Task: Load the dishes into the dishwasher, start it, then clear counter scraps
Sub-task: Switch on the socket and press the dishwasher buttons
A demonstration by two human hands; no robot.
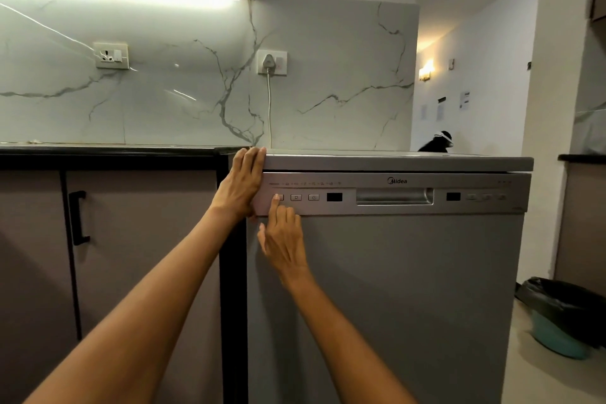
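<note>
A silver freestanding dishwasher (pixel 410 289) fills the middle and right of the view, with its door closed. Its control panel (pixel 370 197) runs across the top, with a row of small buttons at the left, a dark display and a recessed handle. My left hand (pixel 241 185) lies flat against the panel's upper left corner, fingers reaching the top edge. My right hand (pixel 283 241) is below the panel with its index finger stretched up onto the leftmost button (pixel 278 197); the other fingers are curled. Neither hand holds anything. No dishes are visible.
A dark counter (pixel 108 151) over grey cabinet doors (pixel 144 249) with a black handle stands to the left. A plug and cord (pixel 269 92) hang on the marble wall. A teal bin with a black bag (pixel 564 315) sits on the floor at right. Someone's head shows behind the dishwasher (pixel 441 141).
</note>
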